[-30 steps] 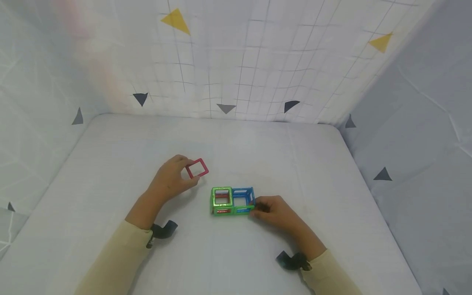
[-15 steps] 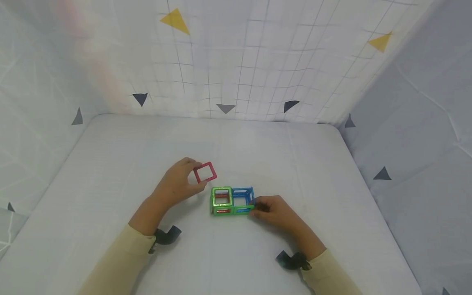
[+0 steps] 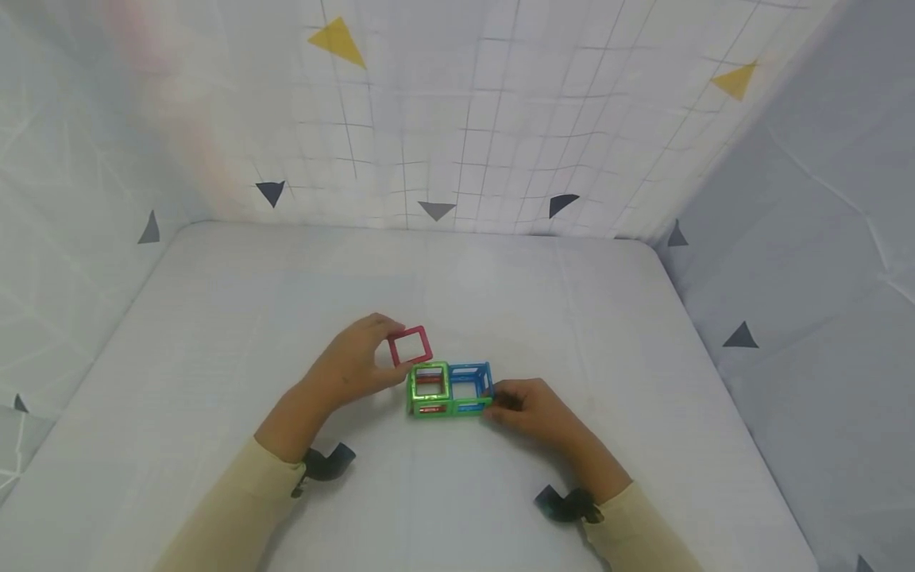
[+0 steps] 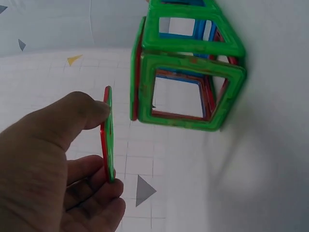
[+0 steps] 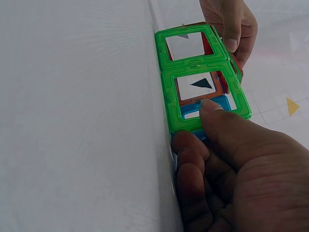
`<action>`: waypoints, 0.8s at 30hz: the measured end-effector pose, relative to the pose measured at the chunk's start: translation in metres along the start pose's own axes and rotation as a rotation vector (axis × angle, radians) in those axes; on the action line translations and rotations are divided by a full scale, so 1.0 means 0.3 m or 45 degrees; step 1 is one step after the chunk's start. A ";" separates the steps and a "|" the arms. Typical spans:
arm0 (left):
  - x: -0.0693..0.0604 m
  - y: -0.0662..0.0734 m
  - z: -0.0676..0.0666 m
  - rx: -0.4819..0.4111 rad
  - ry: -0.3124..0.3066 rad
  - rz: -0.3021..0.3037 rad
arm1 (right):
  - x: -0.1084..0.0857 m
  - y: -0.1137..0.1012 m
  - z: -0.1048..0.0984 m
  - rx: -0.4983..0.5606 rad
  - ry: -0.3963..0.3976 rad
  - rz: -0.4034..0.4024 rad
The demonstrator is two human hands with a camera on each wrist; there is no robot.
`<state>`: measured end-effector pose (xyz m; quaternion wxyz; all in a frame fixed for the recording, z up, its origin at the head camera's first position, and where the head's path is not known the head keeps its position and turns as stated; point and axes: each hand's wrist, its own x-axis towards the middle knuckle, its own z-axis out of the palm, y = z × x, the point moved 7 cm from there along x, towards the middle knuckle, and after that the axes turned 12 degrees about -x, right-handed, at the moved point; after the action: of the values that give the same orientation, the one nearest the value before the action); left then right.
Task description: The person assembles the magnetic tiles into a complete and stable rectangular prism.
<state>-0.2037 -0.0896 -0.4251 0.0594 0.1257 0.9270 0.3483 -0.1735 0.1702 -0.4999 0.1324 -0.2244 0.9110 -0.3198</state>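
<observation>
Between its thumb and fingers, my left hand pinches a square magnetic tile, an open frame that looks red from above. In the left wrist view this tile stands edge-on, red on one side and green on the other, with a gap between it and the built piece. A two-cell box of magnetic tiles, green, blue and red, lies on the table; its left cell has a green-rimmed top, while its right cell looks uncovered. My right hand grips the box's right end, thumb on the green front side.
A white-covered table lies under both hands. Behind it rises a pale grid-patterned cloth with triangles, and a grey cloth hangs along the right side. Each wrist wears a dark camera mount.
My left hand has moved right and slightly nearer with the tile, from the box's upper left to close above its left cell. My right hand and the box have stayed put.
</observation>
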 end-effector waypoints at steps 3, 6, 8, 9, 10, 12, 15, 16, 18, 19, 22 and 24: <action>-0.006 0.020 0.003 0.008 -0.012 0.039 | 0.000 0.001 0.000 0.008 -0.007 0.005; -0.010 0.036 0.006 0.012 -0.008 0.075 | 0.000 0.003 0.001 0.012 -0.006 0.007; -0.013 0.043 0.008 0.014 -0.002 0.091 | 0.000 0.004 0.000 0.008 -0.005 0.008; -0.014 0.047 0.010 0.018 0.001 0.097 | 0.000 0.004 0.000 0.006 -0.004 0.009; -0.015 0.050 0.012 0.019 0.002 0.102 | 0.000 0.005 0.001 0.005 -0.004 0.008; -0.017 0.057 0.018 0.027 -0.007 0.114 | 0.001 0.006 0.001 0.000 -0.004 0.008; -0.018 0.070 0.031 0.031 -0.027 0.141 | 0.002 0.011 0.003 0.001 -0.002 0.005; -0.018 0.074 0.036 0.027 -0.032 0.153 | 0.003 0.012 0.003 0.001 -0.002 0.004; -0.018 0.080 0.045 0.029 -0.040 0.161 | 0.004 0.014 0.003 0.006 0.001 -0.007; -0.018 0.082 0.050 0.026 -0.044 0.163 | 0.005 0.014 0.004 0.007 0.002 -0.014; -0.018 0.086 0.063 0.027 -0.058 0.158 | 0.004 0.011 0.005 0.011 0.001 -0.029; -0.019 0.090 0.071 0.032 -0.070 0.153 | 0.005 0.011 0.005 0.009 0.002 -0.036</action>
<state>-0.1888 -0.0583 -0.4231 0.0621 0.1914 0.9201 0.3360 -0.1751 0.1709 -0.5034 0.1279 -0.2364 0.9067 -0.3251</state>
